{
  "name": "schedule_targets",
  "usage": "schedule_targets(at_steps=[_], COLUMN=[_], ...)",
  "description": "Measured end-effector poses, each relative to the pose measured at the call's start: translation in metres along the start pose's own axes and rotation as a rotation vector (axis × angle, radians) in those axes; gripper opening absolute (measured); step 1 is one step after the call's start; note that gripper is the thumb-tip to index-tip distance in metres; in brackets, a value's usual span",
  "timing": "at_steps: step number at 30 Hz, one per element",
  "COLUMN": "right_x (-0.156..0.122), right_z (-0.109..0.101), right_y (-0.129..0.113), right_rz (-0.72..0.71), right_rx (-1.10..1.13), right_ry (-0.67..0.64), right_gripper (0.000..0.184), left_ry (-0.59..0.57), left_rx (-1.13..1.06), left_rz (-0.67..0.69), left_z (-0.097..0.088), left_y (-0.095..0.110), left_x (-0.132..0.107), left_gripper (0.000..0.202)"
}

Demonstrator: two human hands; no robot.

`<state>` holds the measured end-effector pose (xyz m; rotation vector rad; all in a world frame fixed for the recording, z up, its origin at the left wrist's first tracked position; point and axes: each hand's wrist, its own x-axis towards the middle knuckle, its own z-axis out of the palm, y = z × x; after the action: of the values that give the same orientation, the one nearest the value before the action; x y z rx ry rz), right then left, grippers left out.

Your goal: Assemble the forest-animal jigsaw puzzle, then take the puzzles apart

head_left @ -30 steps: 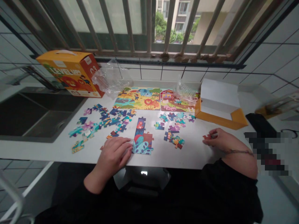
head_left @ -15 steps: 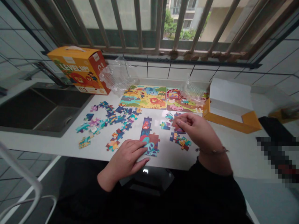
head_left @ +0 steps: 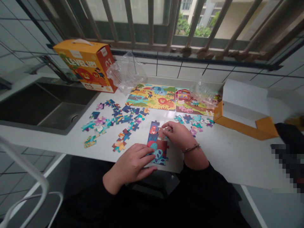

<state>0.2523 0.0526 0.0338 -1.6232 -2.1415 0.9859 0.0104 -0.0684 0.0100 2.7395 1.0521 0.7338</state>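
A small joined section of jigsaw puzzle lies near the counter's front edge, showing a red round figure on dark blue and teal leaves below. My left hand rests flat on its lower left part, fingers stretched out. Between the thumb and fingers of my right hand is a brown puzzle piece, held at the upper right of the section, beside the dark blue strip. Whether it is locked in, I cannot tell. Loose puzzle pieces spread to the left, and several more pieces lie beyond my right hand.
Two picture sheets, one with lions and one with a barn, lie at the back. Clear plastic wrapping sits beside an upright orange box. An opened orange box is at right, a dark sink at left.
My right hand has moved left with the brown puzzle piece, from over the loose pieces to the joined section. My left hand stays on the section. The view has shifted slightly.
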Motion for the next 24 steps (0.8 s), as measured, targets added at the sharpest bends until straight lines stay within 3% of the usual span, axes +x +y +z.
schedule_targets(at_steps=[12,19,24], right_x=[-0.0016,0.0005,0.0011], right_z=[-0.0006,0.0067,0.0052], right_y=[-0.0002,0.0073,0.0050], right_rz=[-0.091,-0.071,-0.073], right_rx=[-0.006,0.181,0.019], right_ry=[-0.001,-0.042,-0.014], right_gripper=[0.028,0.034,0.029], left_ry=[-0.018,-0.011,-0.015], left_rx=[-0.007,-0.014,-0.018], left_rz=[-0.017,-0.020,-0.026], left_z=[-0.0009,0.0009,-0.0014], left_y=[0.0008,0.0013,0.0031], left_x=[0.0011,0.0012,0.0030], left_gripper=[0.022,0.021,0.019])
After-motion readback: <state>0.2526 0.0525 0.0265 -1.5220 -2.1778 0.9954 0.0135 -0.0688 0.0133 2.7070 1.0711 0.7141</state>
